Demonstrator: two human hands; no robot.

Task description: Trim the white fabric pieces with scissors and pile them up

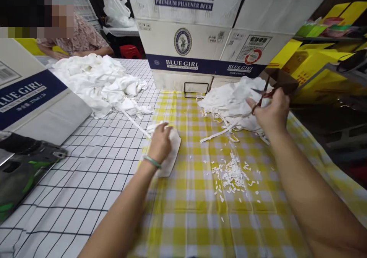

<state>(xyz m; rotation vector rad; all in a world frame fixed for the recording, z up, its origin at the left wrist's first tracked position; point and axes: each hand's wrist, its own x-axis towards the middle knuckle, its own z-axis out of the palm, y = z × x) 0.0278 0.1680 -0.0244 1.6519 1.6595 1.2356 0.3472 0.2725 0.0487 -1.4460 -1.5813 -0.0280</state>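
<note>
My left hand [160,142] rests with curled fingers on a small stack of white fabric pieces [172,154] lying on the yellow checked tablecloth [195,204]. A green bangle circles that wrist. My right hand [271,111] is closed around dark-handled scissors [263,95], held over a heap of white fabric pieces with straps [232,103] at the far right of the cloth. Small white cuttings [232,174] are scattered on the cloth between my arms.
A larger pile of white fabric [97,78] lies on the black-grid tablecloth [94,174] at left. Blue Girl beer cartons [200,40] stand behind, another carton [28,93] at left. A person [77,36] sits at the far left corner. A dark green-grey object [20,170] lies near the left edge.
</note>
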